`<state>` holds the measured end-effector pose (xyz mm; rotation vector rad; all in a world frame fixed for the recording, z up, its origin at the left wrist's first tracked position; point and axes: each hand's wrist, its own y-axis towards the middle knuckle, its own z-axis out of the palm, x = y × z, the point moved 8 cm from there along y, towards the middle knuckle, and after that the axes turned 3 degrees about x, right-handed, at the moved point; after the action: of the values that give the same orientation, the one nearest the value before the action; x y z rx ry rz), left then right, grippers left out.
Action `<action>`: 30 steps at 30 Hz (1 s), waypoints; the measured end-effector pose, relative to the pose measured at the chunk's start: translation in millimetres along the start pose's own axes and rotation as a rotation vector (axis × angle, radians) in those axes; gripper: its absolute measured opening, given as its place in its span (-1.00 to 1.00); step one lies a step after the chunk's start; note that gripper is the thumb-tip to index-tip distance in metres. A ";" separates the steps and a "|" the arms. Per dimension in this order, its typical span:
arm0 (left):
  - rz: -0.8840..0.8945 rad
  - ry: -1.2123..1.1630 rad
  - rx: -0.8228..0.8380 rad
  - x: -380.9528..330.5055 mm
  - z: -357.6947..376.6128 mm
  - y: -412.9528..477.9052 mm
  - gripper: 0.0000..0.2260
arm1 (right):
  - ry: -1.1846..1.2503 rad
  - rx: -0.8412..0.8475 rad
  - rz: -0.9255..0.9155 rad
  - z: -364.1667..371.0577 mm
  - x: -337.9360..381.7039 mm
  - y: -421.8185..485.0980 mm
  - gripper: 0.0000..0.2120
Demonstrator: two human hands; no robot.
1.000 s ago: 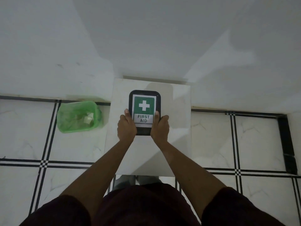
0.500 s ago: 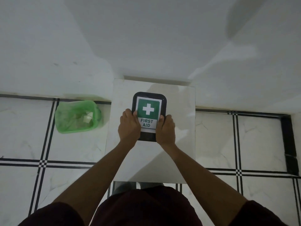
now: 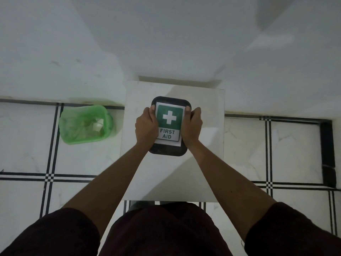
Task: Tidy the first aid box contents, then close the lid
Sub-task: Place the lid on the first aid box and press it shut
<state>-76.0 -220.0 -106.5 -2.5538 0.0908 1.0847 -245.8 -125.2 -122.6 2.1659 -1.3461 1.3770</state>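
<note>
The first aid box [image 3: 168, 124] is a black rounded box with a green and white "FIRST AID" label on its lid. It lies flat with the lid down on a small white table [image 3: 171, 178]. My left hand [image 3: 145, 127] grips its left side, thumb on the lid near the far corner. My right hand [image 3: 191, 126] grips its right side the same way. The contents are hidden under the lid.
A green bin [image 3: 85, 124] lined with a green bag, with white scraps inside, stands on the tiled floor left of the table. A white wall rises just behind the table. My dark clothing fills the bottom of the view.
Both hands have slid from the near end of the box up along its sides towards the far corners. The box has stayed on the table with its lid down.
</note>
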 end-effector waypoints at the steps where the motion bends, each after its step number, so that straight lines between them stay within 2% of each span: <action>1: 0.026 0.001 -0.006 -3.8 0.0 -0.7 -0.69 | -0.034 -0.007 -0.031 0.4 4.4 -1.0 -0.79; 3: 0.137 0.030 0.005 -13.1 2.0 -0.2 -0.77 | -0.146 -0.033 -0.114 1.4 16.7 -2.8 -0.80; 5: 0.326 0.179 0.064 -24.8 11.2 0.5 -0.56 | -0.270 -0.029 -0.249 5.3 31.0 -4.9 -0.63; 8: 0.473 0.287 0.145 -31.5 23.0 -2.1 -0.49 | -0.384 0.043 -0.403 14.5 37.8 -7.9 -0.47; 12: 0.472 0.315 0.169 -32.0 24.9 -4.7 -0.50 | -0.447 0.134 -0.514 25.5 35.9 -12.7 -0.42; 17: 0.499 0.302 0.192 -30.6 28.3 -1.8 -0.47 | -0.490 0.160 -0.501 29.7 33.1 -8.7 -0.47; 26: 0.428 0.251 0.249 -25.3 31.9 1.3 -0.48 | -0.535 0.267 -0.482 25.2 36.2 -6.1 -0.47; 30: 0.432 0.360 0.219 -26.5 19.3 -12.0 -0.50 | -0.565 0.295 -0.504 10.2 42.1 -21.1 -0.41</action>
<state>-105.5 -204.1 -96.4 -2.5537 0.8367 0.6816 -217.4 -143.9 -88.5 2.9692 -0.6531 0.8379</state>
